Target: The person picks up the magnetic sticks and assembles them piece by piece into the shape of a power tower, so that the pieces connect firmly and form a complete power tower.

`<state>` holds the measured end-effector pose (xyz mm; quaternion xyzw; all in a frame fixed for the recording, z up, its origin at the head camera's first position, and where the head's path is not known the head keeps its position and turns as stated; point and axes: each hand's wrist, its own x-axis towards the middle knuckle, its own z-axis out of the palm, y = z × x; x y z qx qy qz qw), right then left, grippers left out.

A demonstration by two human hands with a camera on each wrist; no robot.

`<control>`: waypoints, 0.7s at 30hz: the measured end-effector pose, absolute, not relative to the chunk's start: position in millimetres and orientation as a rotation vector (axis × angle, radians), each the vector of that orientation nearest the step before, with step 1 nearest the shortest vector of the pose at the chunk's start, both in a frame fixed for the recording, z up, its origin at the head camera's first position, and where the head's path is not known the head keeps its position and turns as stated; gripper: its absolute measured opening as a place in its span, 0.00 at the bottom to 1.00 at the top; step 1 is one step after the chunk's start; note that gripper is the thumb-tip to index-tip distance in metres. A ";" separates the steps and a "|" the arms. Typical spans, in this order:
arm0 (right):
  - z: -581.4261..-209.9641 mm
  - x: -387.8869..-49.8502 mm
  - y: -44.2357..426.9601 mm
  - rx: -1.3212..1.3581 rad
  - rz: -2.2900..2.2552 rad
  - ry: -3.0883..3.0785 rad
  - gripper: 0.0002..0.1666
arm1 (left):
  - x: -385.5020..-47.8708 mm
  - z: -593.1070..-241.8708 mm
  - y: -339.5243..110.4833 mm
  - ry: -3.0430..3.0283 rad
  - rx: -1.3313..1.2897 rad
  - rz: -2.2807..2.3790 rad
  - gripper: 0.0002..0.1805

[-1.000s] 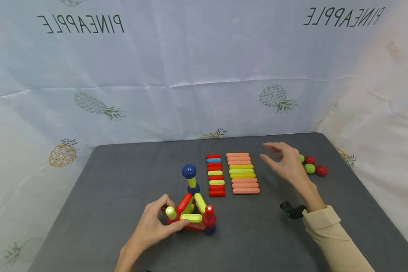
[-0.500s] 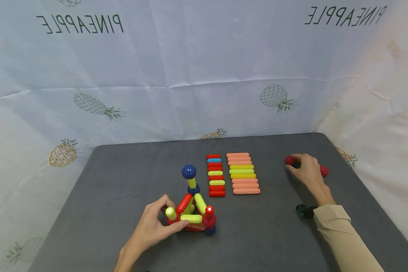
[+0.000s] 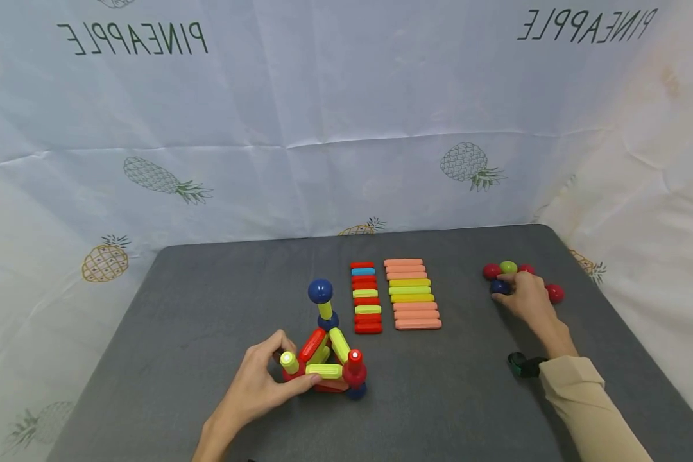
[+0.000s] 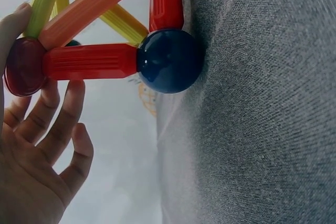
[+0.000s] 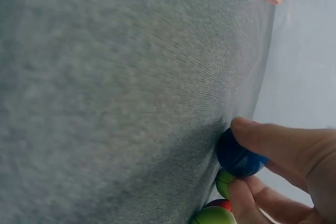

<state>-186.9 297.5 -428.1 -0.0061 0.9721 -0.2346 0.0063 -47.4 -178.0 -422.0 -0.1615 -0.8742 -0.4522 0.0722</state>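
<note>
Left of the table's middle stands a frame of magnetic rods and balls, with yellow rods (image 3: 325, 371), red rods and a blue ball (image 3: 320, 291) on top. My left hand (image 3: 258, 380) holds its left corner, around a dark red ball (image 4: 24, 66). A larger blue ball (image 4: 170, 61) sits at a lower corner on the cloth. At the far right, my right hand (image 3: 530, 300) pinches another blue ball (image 5: 236, 156) between thumb and fingers, low over the table. Red and green balls lie close around those fingers, partly hidden by the hand.
Two columns of rods lie mid-table: short red, yellow and blue ones (image 3: 367, 301), then longer salmon and yellow ones (image 3: 412, 298). Near the right hand are a red ball (image 3: 492, 271), a green ball (image 3: 508, 267) and another red ball (image 3: 555, 293). A pineapple-print curtain (image 3: 323, 186) hangs behind.
My right hand has moved right to the balls and now pinches a blue one. Some balls there have shifted slightly. The left hand and the frame have stayed put.
</note>
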 end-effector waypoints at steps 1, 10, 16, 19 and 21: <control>-428.8 -185.8 297.2 -0.034 -0.748 3.038 0.29 | -47.4 -422.0 -178.0 -2.623 -0.489 -1.359 0.23; -434.9 -173.9 292.8 -0.175 -0.847 3.125 0.24 | -46.7 -424.2 -180.6 -2.597 -0.545 -1.347 0.23; -426.0 -167.9 280.6 -0.284 -0.909 3.189 0.25 | -44.7 -422.9 -186.9 -2.562 -0.604 -1.284 0.20; -413.5 -161.5 267.5 -0.323 -1.013 3.192 0.25 | -43.3 -421.2 -190.2 -2.480 -0.642 -1.266 0.20; -402.6 -155.4 256.1 -0.349 -1.096 3.182 0.25 | -42.3 -420.0 -191.8 -2.416 -0.666 -1.262 0.21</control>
